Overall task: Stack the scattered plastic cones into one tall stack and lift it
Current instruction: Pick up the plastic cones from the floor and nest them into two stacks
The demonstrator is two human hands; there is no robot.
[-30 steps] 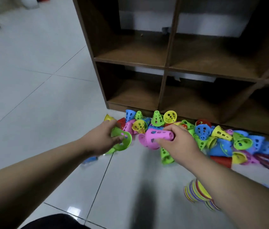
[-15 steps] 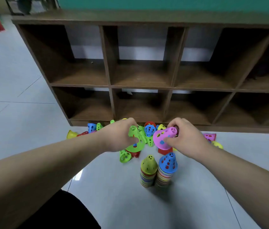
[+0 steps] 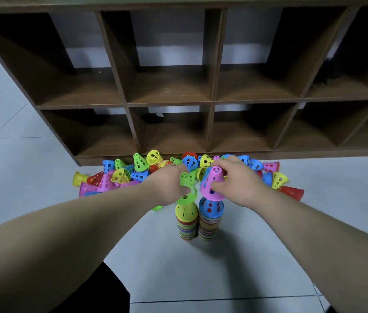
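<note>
The left hand (image 3: 167,184) grips a green cone (image 3: 188,196) over the yellow-topped stack (image 3: 186,214). At its 3 o'clock, the right hand (image 3: 239,180) holds a pink cone (image 3: 213,181).

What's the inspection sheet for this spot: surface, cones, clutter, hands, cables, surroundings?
Surface: grey tiled floor.
Job's things: two stacks side by side, left stack yellow-topped, right stack blue-topped; loose cones heaped by the shelf.
Clutter: nothing seen.
Grippers: left hand holds a green cone over the left stack; right hand holds a pink cone over the right stack.
Cables: nothing seen.
Surroundings: brown shelf with open cubbies.
</note>
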